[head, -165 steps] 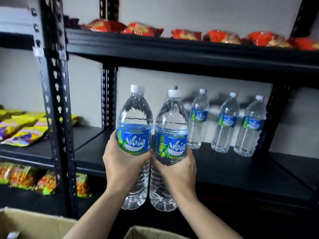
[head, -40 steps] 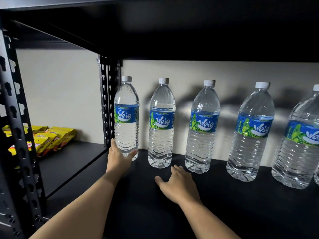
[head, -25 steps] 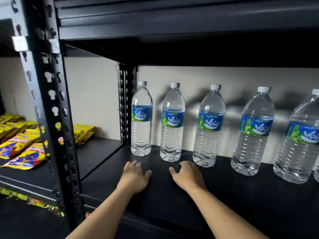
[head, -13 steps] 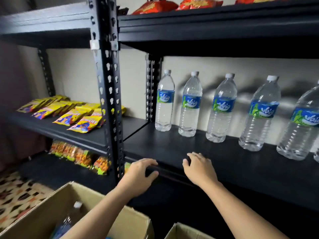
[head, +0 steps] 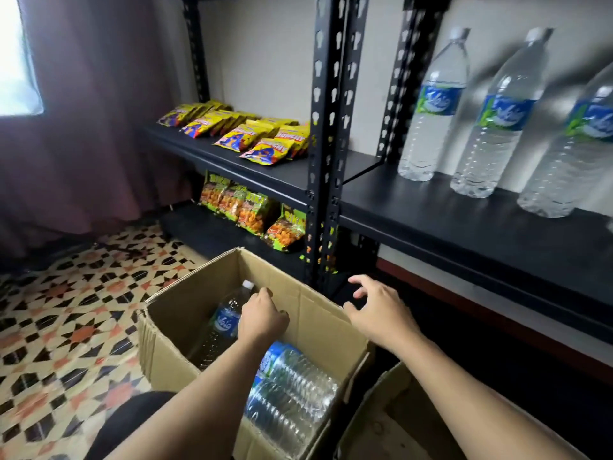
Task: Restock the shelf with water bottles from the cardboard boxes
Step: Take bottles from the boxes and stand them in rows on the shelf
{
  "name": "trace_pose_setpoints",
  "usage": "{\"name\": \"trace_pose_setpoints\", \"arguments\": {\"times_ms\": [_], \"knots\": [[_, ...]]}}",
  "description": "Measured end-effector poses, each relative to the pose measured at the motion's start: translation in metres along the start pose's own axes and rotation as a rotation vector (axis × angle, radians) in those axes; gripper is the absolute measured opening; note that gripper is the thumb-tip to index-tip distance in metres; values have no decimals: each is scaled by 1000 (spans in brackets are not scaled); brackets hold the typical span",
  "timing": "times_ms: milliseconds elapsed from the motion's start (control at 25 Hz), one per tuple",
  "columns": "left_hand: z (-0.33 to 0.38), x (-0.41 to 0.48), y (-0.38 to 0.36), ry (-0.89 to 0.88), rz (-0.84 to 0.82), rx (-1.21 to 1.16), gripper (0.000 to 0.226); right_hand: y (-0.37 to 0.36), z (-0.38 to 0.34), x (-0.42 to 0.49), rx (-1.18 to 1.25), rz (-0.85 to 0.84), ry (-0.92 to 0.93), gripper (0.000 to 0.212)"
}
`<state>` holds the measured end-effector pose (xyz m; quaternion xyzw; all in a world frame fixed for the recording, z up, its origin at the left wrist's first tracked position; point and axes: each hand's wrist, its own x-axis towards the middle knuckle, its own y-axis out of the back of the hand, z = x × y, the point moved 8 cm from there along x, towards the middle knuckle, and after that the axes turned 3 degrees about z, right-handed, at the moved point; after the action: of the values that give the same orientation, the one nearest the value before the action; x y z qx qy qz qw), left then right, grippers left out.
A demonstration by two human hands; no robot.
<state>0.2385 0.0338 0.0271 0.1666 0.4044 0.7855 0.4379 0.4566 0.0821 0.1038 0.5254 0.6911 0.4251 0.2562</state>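
Both hands have come down from the front edge of the shelf to the open box since the frame before, and the view has dropped with them. Black perforated-steel shelving unit [head: 464,224]: board at right carries three clear plastic water bottles with blue-green labels and white caps, upright in a row near the wall, namely left bottle [head: 431,104], middle bottle [head: 494,121] and right bottle [head: 580,144], the last cut by the frame edge. Maroon curtain [head: 99,111]: hangs at left. Patterned floor tiles in cream, black and orange [head: 66,327]: underfoot at left. Open brown cardboard box [head: 318,320]: on the floor before the shelving post, holding one bottle lying in shadow [head: 222,327], cap towards the far corner, and a cluster of further bottles lying [head: 292,386] at the near side. Second cardboard box [head: 391,423]: just beside the first on the right, contents not visible. Yellow snack packets [head: 252,137]: laid in rows on the left-hand board. Green and orange snack packets [head: 245,210]: on the board below. Right hand [head: 381,313]: above the box's far right rim, fingers spread and loosely bent, holding nothing. Left hand [head: 263,318]: inside the box, fingers curled down over the shoulder of the shadowed bottle; whether they have closed on it cannot be told.
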Motion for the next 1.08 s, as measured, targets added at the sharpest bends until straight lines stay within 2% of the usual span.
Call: {"name": "trace_pose_setpoints", "arguments": {"times_ms": [160,360,560,680,840,960,1080], "knots": [[-37,36,-10,-1,-84,113,44,-77,-7,21,16,-267,-12,56],[-77,86,-20,-13,-114,116,68,-178,-6,47,6,-462,-85,67],[-152,116,-45,128,-51,133,85,-268,13,62,-8,-599,-204,78],[-193,130,-60,282,-95,119,97,-313,34,60,-39,-678,-280,87],[-218,141,-87,411,-173,72,114,-351,56,50,-191,-787,-303,105],[-228,152,-97,430,-161,10,127,-362,66,46,-303,-845,-299,112],[-238,164,-103,432,-147,-65,134,-362,70,49,-306,-864,-283,119]]}}
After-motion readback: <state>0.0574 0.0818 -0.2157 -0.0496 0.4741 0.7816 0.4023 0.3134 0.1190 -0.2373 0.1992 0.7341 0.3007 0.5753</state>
